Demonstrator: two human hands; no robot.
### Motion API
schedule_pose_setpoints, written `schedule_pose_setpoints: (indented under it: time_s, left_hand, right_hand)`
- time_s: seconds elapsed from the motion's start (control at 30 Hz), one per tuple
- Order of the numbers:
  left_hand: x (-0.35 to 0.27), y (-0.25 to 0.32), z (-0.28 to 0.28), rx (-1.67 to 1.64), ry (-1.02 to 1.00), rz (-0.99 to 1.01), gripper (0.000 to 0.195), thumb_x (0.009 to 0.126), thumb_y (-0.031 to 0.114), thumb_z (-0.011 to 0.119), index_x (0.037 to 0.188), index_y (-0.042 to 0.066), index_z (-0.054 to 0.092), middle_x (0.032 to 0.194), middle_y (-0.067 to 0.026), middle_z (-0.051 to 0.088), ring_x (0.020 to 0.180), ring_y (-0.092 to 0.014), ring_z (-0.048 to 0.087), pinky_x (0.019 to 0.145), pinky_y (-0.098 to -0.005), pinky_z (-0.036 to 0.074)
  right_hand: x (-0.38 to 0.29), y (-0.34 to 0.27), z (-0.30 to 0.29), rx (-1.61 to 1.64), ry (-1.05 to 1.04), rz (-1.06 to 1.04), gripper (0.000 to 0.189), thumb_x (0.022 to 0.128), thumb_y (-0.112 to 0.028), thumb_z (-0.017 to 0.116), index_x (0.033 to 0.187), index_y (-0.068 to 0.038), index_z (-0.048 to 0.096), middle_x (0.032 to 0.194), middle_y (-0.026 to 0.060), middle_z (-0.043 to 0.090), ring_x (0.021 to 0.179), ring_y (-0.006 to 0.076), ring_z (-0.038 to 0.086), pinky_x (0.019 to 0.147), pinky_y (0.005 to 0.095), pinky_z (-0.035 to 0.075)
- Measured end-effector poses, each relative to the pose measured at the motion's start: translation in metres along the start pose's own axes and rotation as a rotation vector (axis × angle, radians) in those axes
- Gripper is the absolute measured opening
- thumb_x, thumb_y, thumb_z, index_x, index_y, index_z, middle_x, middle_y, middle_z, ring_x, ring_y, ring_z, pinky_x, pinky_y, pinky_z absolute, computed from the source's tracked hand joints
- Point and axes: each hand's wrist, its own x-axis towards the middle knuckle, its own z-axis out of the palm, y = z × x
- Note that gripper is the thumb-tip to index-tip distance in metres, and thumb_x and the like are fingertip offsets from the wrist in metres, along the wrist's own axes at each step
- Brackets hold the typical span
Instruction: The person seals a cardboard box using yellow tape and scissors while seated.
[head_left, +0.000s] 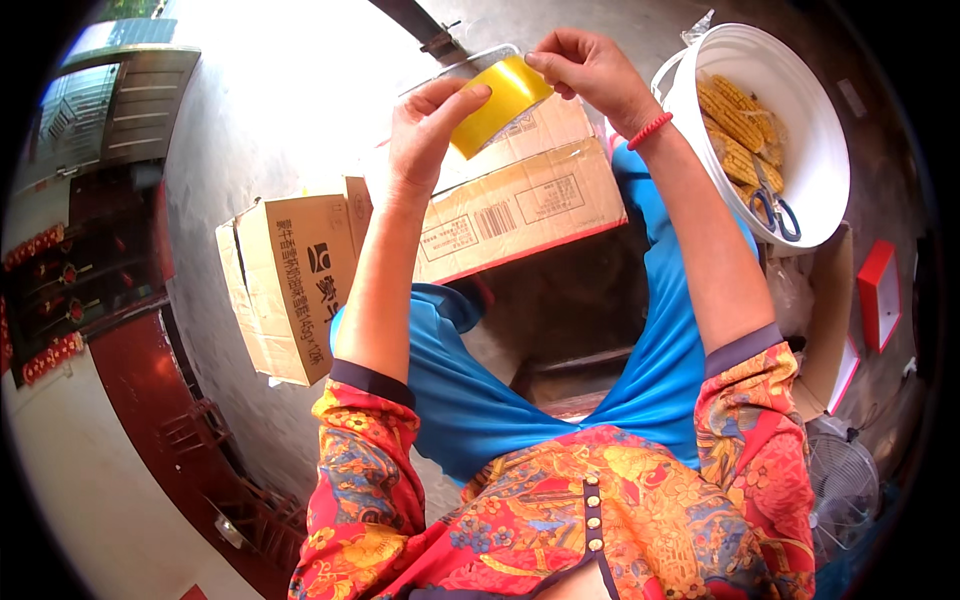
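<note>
Both hands are raised over a cardboard box (525, 202) with wide yellow packing tape (501, 97) between them. My left hand (431, 124) grips the tape's left end, its thumb on the yellow face. At the upper right end, my right hand (589, 71) pinches the tape between thumb and fingers. Whether this is a full roll seen edge-on or a shorter stretch, I cannot tell. The box below bears printing and a barcode and has a red lower edge. It lies in front of my knees, partly hidden by the tape and my left hand.
Another printed carton (300, 285) stands to the left. At the right, a white bucket (817, 142) holds corn cobs (739, 124) and blue-handled scissors (776, 210). Beyond my right arm are an open cardboard box (829, 300), a red-and-white box (879, 296) and a fan (844, 480).
</note>
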Motion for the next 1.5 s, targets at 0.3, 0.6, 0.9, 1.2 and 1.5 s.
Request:
schedule_pose_setpoints:
  time_s: [0.3, 0.6, 0.9, 1.2, 1.5]
  left_hand:
    - [-0.001, 0.000, 0.009, 0.221, -0.072, -0.092, 0.045, 0.082, 0.035, 0.065, 0.108, -0.001, 0.060, 0.092, -0.0064, 0.063, 0.083, -0.011, 0.056, 0.076, -0.0240, 0.043]
    - [-0.003, -0.001, 0.020, 0.215, -0.029, -0.137, 0.051, 0.081, 0.041, 0.063, 0.109, -0.002, 0.060, 0.093, -0.0089, 0.063, 0.086, -0.013, 0.056, 0.078, -0.0233, 0.042]
    - [-0.005, -0.011, 0.018, 0.204, -0.027, -0.193, 0.058, 0.080, 0.046, 0.064, 0.111, -0.002, 0.059, 0.094, -0.0097, 0.063, 0.086, -0.013, 0.057, 0.078, -0.0224, 0.042]
    - [-0.006, -0.012, 0.018, 0.479, 0.003, 0.025, 0.050, 0.080, 0.041, 0.065, 0.109, 0.001, 0.062, 0.089, -0.0097, 0.065, 0.080, -0.013, 0.060, 0.071, -0.0243, 0.047]
    - [-0.008, -0.008, 0.020, 0.547, -0.018, 0.068, 0.050, 0.080, 0.043, 0.064, 0.107, 0.001, 0.063, 0.090, -0.0116, 0.066, 0.082, -0.015, 0.062, 0.071, -0.0256, 0.048]
  right_hand:
    - [-0.012, -0.024, 0.022, -0.302, 0.148, -0.338, 0.007, 0.085, -0.008, 0.057, 0.084, -0.002, 0.054, 0.072, 0.0077, 0.056, 0.065, 0.0155, 0.056, 0.059, 0.0261, 0.045]
    - [-0.012, -0.019, 0.027, -0.664, 0.272, -0.543, 0.008, 0.080, -0.004, 0.058, 0.079, -0.003, 0.050, 0.076, 0.0117, 0.056, 0.068, 0.0302, 0.056, 0.059, 0.0337, 0.045]
    - [-0.005, 0.003, 0.013, -0.555, 0.100, -0.273, 0.014, 0.083, -0.018, 0.058, 0.085, -0.004, 0.058, 0.071, 0.0104, 0.060, 0.061, 0.0222, 0.058, 0.058, 0.0288, 0.047]
    - [0.008, 0.018, -0.017, -0.227, 0.152, 0.076, 0.025, 0.084, -0.029, 0.061, 0.092, -0.005, 0.066, 0.079, 0.0044, 0.065, 0.068, 0.0122, 0.059, 0.064, 0.0252, 0.048]
    - [0.000, 0.014, -0.001, -0.250, -0.037, -0.180, 0.026, 0.086, -0.029, 0.059, 0.091, -0.004, 0.064, 0.079, 0.0034, 0.063, 0.068, 0.0092, 0.057, 0.062, 0.0196, 0.045]
